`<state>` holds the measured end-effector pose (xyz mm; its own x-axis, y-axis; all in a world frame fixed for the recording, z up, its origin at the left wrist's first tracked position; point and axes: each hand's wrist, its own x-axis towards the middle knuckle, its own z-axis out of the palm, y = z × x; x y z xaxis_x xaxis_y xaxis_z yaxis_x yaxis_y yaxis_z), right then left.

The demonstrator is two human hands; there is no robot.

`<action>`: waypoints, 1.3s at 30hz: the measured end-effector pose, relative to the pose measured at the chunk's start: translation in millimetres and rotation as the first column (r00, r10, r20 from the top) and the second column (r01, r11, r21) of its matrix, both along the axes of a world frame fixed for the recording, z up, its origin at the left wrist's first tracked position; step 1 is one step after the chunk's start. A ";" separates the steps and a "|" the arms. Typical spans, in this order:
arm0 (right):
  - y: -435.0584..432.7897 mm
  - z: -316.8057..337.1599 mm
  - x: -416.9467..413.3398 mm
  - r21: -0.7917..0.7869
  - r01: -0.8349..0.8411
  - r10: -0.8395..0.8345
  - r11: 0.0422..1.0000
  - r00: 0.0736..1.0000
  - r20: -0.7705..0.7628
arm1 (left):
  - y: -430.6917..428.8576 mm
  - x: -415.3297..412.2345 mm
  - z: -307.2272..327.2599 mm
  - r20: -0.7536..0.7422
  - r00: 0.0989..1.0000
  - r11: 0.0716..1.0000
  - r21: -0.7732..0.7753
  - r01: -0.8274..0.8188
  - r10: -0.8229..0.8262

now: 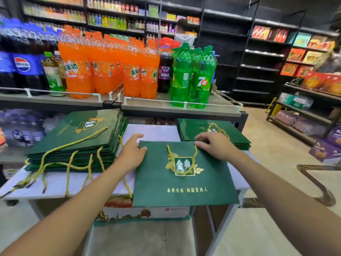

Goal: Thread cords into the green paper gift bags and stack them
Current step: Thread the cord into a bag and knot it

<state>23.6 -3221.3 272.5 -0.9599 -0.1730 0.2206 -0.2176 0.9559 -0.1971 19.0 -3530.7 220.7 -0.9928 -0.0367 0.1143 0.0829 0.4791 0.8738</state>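
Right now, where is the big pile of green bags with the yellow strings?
The tall stack of green bags sits on the white table at the left, beside the left hand, just below the shelf of orange soda bottles.

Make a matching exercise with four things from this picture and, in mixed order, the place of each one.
Things:
1. tall stack of green paper gift bags
2. single flat green paper gift bag with a gold cord
3. orange plastic soda bottles
4. green plastic soda bottles

Places:
A. shelf, right end
B. under both hands, table front
C. table, left side
D. shelf, middle

Pairs: 1-C, 2-B, 3-D, 4-A
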 end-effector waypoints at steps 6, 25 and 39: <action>-23.0 -53.3 39.0 -0.044 0.096 -0.096 0.994 0.995 0.002 | 7.3 10.5 -11.5 -0.099 0.995 0.922 -0.387 -0.031 -0.008; -42.3 -91.7 73.1 0.201 0.136 -0.171 0.970 0.971 0.168 | 33.8 49.1 -44.2 0.095 0.953 0.500 -0.833 0.235 -0.289; -42.1 -87.5 73.8 0.159 0.122 -0.148 0.980 0.976 0.161 | 33.0 48.9 -43.7 0.057 0.953 0.504 -0.839 0.206 -0.296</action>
